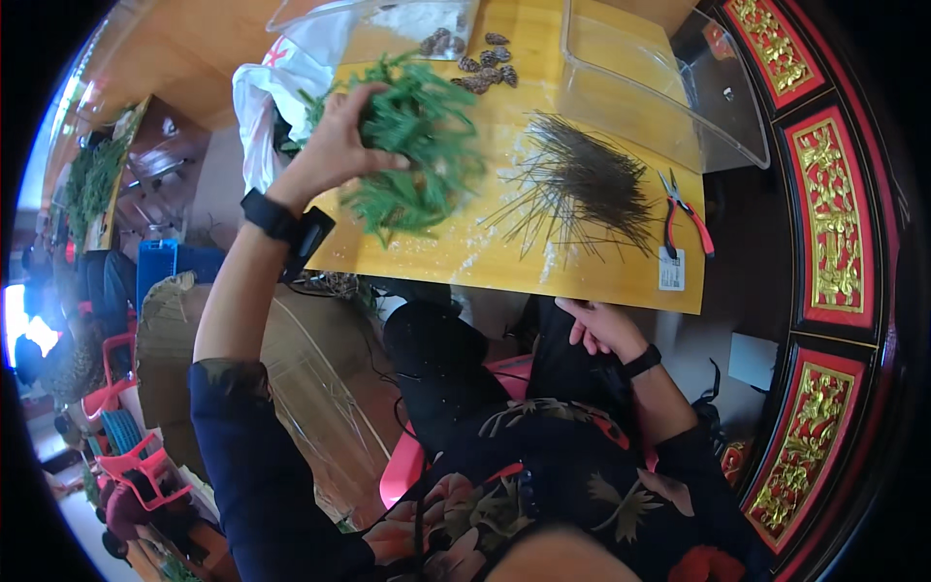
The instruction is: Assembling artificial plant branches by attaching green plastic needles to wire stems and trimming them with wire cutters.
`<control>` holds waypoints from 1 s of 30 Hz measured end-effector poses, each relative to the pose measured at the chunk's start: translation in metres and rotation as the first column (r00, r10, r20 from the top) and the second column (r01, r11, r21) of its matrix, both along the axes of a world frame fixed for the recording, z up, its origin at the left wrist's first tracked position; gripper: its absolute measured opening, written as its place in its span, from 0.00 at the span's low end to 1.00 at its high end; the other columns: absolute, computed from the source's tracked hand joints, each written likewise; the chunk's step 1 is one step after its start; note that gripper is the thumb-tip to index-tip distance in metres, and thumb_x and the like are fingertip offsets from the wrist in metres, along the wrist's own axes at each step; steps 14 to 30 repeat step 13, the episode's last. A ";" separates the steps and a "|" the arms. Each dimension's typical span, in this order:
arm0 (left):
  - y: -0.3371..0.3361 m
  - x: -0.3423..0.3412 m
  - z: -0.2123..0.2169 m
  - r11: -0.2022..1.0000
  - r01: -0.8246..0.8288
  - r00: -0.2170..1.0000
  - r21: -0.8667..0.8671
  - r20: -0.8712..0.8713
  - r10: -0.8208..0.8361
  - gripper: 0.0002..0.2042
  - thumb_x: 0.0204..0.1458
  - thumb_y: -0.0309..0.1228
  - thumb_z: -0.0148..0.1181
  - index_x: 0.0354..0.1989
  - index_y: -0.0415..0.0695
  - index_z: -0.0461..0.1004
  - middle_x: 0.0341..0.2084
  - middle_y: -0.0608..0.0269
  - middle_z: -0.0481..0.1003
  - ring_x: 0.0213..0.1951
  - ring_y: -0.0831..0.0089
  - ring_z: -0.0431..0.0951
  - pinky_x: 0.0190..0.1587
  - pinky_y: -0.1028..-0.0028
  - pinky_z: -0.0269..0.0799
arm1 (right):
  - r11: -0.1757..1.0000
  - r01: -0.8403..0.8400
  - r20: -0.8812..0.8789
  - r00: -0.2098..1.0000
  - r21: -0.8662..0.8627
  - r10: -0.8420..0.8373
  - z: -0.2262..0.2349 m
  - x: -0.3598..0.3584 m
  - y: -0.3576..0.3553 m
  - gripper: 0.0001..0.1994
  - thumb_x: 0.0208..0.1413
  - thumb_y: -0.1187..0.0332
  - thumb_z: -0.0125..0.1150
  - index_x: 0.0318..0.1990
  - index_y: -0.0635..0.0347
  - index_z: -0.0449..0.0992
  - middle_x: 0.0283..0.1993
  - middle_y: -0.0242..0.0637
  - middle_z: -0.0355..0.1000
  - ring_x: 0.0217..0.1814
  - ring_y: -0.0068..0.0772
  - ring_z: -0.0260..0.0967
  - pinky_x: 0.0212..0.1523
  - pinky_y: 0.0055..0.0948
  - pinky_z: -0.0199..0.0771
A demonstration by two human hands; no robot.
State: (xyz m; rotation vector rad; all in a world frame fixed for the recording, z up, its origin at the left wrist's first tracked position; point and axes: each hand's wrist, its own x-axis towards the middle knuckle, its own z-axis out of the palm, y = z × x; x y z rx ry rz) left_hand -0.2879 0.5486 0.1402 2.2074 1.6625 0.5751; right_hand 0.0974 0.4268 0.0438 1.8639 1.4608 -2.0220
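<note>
My left hand (pixel 341 145) reaches over the left side of the yellow table, fingers curled into a bunch of green artificial pine sprigs (pixel 417 136) with the thumb lying across them. The bunch's right side is smeared by motion. Just below the table's front edge, over my lap, my right hand (pixel 599 328) has its thumb apart from loosely bent fingers; nothing shows in it. On the table beyond it lies a spread pile of thin dark wire stems (pixel 592 184). Red-handled pliers (pixel 684 215) rest to the right of the stems.
Several brown pine cones (pixel 490 66) lie at the back. A clear plastic bin (pixel 635 107) stands back right, another clear tray (pixel 369 48) back left. A white plastic bag (pixel 276 102) sits beside the greenery. A white label (pixel 671 271) is near the front right corner; cardboard (pixel 301 359) stands below left.
</note>
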 end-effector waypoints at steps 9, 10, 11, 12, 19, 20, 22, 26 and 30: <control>0.009 -0.032 0.055 0.982 0.097 0.918 -0.160 0.396 -0.026 0.27 0.48 0.40 0.63 0.57 0.49 0.65 0.52 0.61 0.67 0.54 0.69 0.66 0.53 0.70 0.63 | 0.999 0.008 0.023 1.000 -0.046 -0.007 -0.012 0.000 0.012 0.28 0.57 0.48 0.51 0.57 0.60 0.62 0.17 0.36 0.69 0.06 0.20 0.60 0.04 0.17 0.53; 0.014 -0.053 0.053 0.960 -0.013 0.828 -0.279 0.536 0.167 0.21 0.51 0.40 0.59 0.54 0.49 0.70 0.50 0.62 0.70 0.50 0.74 0.70 0.51 0.72 0.65 | 0.999 0.009 0.026 1.000 -0.047 -0.008 -0.017 -0.001 0.016 0.29 0.57 0.48 0.51 0.57 0.60 0.62 0.17 0.37 0.69 0.06 0.20 0.59 0.04 0.17 0.54; 0.022 -0.084 0.036 0.940 -0.160 0.782 -0.300 0.543 0.306 0.19 0.53 0.41 0.57 0.52 0.49 0.71 0.47 0.64 0.72 0.47 0.77 0.72 0.50 0.75 0.66 | 0.999 0.001 0.028 1.000 -0.051 0.000 -0.020 -0.004 0.019 0.29 0.57 0.48 0.51 0.57 0.60 0.62 0.17 0.37 0.69 0.06 0.20 0.59 0.04 0.17 0.54; 0.032 -0.126 0.014 0.895 -0.309 0.714 -0.321 0.544 0.441 0.17 0.54 0.41 0.55 0.50 0.49 0.73 0.44 0.66 0.75 0.44 0.81 0.74 0.48 0.77 0.66 | 1.000 -0.011 0.003 1.000 -0.029 0.011 -0.023 -0.009 0.021 0.29 0.57 0.48 0.51 0.58 0.59 0.62 0.18 0.37 0.69 0.06 0.20 0.60 0.04 0.17 0.54; 0.040 -0.180 -0.011 0.809 -0.450 0.675 -0.378 0.449 0.585 0.18 0.54 0.41 0.55 0.52 0.49 0.72 0.48 0.61 0.72 0.48 0.77 0.73 0.48 0.75 0.68 | 0.999 -0.031 -0.028 0.999 -0.008 0.031 -0.027 -0.016 0.024 0.29 0.57 0.48 0.51 0.59 0.57 0.61 0.18 0.38 0.69 0.06 0.20 0.60 0.03 0.17 0.54; 0.040 -0.180 -0.011 0.809 -0.450 0.675 -0.378 0.449 0.585 0.18 0.54 0.41 0.55 0.52 0.49 0.72 0.48 0.61 0.72 0.48 0.77 0.73 0.48 0.75 0.68 | 0.999 -0.031 -0.028 0.999 -0.008 0.031 -0.027 -0.016 0.024 0.29 0.57 0.48 0.51 0.59 0.57 0.61 0.18 0.38 0.69 0.06 0.20 0.60 0.03 0.17 0.54; 0.040 -0.180 -0.011 0.809 -0.450 0.675 -0.378 0.449 0.585 0.18 0.54 0.41 0.55 0.52 0.49 0.72 0.48 0.61 0.72 0.48 0.77 0.73 0.48 0.75 0.68 | 0.999 -0.031 -0.028 0.999 -0.008 0.031 -0.027 -0.016 0.024 0.29 0.57 0.48 0.51 0.59 0.57 0.61 0.18 0.38 0.69 0.06 0.20 0.60 0.03 0.17 0.54; 0.040 -0.180 -0.011 0.809 -0.450 0.675 -0.378 0.449 0.585 0.18 0.54 0.41 0.55 0.52 0.49 0.72 0.48 0.61 0.72 0.48 0.77 0.73 0.48 0.75 0.68 | 0.999 -0.031 -0.028 0.999 -0.008 0.031 -0.027 -0.016 0.024 0.29 0.57 0.48 0.51 0.59 0.57 0.61 0.18 0.38 0.69 0.06 0.20 0.60 0.03 0.17 0.54; 0.040 -0.180 -0.011 0.809 -0.450 0.675 -0.378 0.449 0.585 0.18 0.54 0.41 0.55 0.52 0.49 0.72 0.48 0.61 0.72 0.48 0.77 0.73 0.48 0.75 0.68 | 0.999 -0.031 -0.028 0.999 -0.008 0.031 -0.027 -0.016 0.024 0.29 0.57 0.48 0.51 0.59 0.57 0.61 0.18 0.38 0.69 0.06 0.20 0.60 0.03 0.17 0.54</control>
